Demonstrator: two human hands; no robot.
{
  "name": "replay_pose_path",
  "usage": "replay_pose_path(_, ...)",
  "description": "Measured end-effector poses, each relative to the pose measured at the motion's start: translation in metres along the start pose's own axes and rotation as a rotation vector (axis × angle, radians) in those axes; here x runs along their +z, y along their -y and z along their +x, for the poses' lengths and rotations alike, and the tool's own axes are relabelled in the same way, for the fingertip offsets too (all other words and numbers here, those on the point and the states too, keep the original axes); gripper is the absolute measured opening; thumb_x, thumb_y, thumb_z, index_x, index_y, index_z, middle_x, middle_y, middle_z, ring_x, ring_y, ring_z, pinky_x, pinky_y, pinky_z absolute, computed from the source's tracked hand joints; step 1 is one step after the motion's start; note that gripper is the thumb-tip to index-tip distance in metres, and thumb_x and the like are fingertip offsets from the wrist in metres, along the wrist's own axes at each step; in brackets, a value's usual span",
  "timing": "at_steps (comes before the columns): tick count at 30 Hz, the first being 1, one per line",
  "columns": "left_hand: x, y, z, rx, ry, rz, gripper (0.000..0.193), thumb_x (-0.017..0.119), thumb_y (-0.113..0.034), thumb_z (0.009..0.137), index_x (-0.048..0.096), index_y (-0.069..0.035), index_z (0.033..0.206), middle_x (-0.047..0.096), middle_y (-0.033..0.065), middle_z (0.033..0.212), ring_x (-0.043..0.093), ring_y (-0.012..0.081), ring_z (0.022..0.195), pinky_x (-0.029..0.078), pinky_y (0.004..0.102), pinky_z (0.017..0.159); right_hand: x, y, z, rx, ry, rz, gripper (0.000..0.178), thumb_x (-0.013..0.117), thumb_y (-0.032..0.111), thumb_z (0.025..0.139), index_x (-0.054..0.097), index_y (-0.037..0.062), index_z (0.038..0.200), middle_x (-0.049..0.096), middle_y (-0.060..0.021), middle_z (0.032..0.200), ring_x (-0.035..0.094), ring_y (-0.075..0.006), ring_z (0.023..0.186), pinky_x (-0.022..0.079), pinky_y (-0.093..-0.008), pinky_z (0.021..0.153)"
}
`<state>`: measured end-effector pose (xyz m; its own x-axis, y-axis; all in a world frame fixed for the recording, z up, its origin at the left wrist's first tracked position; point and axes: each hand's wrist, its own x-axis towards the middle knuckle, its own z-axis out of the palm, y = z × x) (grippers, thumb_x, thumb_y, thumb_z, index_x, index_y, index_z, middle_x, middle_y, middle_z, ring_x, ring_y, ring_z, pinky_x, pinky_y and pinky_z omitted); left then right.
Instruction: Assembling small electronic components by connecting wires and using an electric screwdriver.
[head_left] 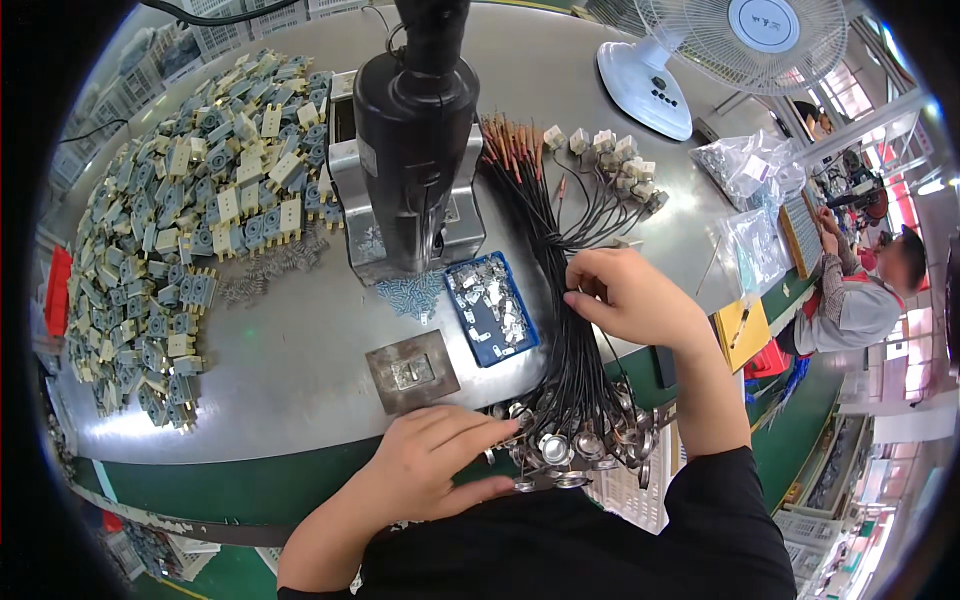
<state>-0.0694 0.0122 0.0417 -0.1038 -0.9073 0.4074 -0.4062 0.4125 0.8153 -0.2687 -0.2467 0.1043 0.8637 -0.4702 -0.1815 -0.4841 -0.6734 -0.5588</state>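
My left hand (430, 460) is at the table's front edge, fingers stretched out and thumb apart. Its fingertips reach the left side of a cluster of round metal cups (555, 448) at the near ends of black cables. My right hand (635, 300) is curled over the right side of the black cable bundle (556, 270), thumb and index finger closing on a cable there; the exact grip is partly hidden. Orange-red tips (515, 150) end some cables at the far side, and white connector blocks (625, 165) end others.
A blue tray (490, 310) of small metal pieces lies left of the cables, beside loose screws (412, 296) and a metal plate (411, 371). A black-bodied machine (415, 150) stands behind. Grey-and-cream parts (200, 200) are heaped left. A fan (645, 90) and plastic bags (755, 250) are right; a co-worker (870, 295) sits beyond.
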Motion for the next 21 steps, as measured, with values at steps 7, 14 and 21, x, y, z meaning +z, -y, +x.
replay_pose_path(7, 0.001, 0.008, -0.006, 0.008, -0.063, 0.037, 0.033, 0.088, -0.010, 0.078, 0.074, -0.005, 0.108, 0.074, 0.0091, 0.087, 0.074, 0.0305, 0.078, 0.059, 0.0396, 0.072, 0.009, 0.016, -0.008, -0.127, -0.050, -0.205, 0.013, 0.068, 0.008, 0.086, 0.064, 0.0001, 0.095, 0.064, -0.0160, 0.090, 0.067, -0.0385, 0.083, 0.053, -0.0483, 0.074)
replay_pose_path(14, -0.007, 0.007, -0.014, -0.141, -0.196, 0.016, 0.024, 0.080, -0.005, 0.083, 0.074, -0.002, 0.106, 0.075, 0.0107, 0.088, 0.076, 0.0258, 0.080, 0.058, 0.0344, 0.074, 0.009, 0.022, -0.014, -0.194, 0.027, -0.193, 0.013, 0.067, 0.009, 0.080, 0.068, 0.0031, 0.092, 0.063, -0.0150, 0.091, 0.067, -0.0381, 0.085, 0.055, -0.0470, 0.075)
replay_pose_path(21, -0.006, 0.009, -0.015, -0.218, -0.231, -0.072, 0.025, 0.079, -0.004, 0.084, 0.075, -0.003, 0.109, 0.076, 0.0115, 0.091, 0.076, 0.0234, 0.082, 0.058, 0.0326, 0.076, 0.005, 0.019, -0.008, -0.388, 0.015, -0.125, 0.018, 0.075, 0.011, 0.075, 0.075, 0.0058, 0.092, 0.062, -0.0094, 0.088, 0.065, -0.0309, 0.085, 0.053, -0.0410, 0.074)
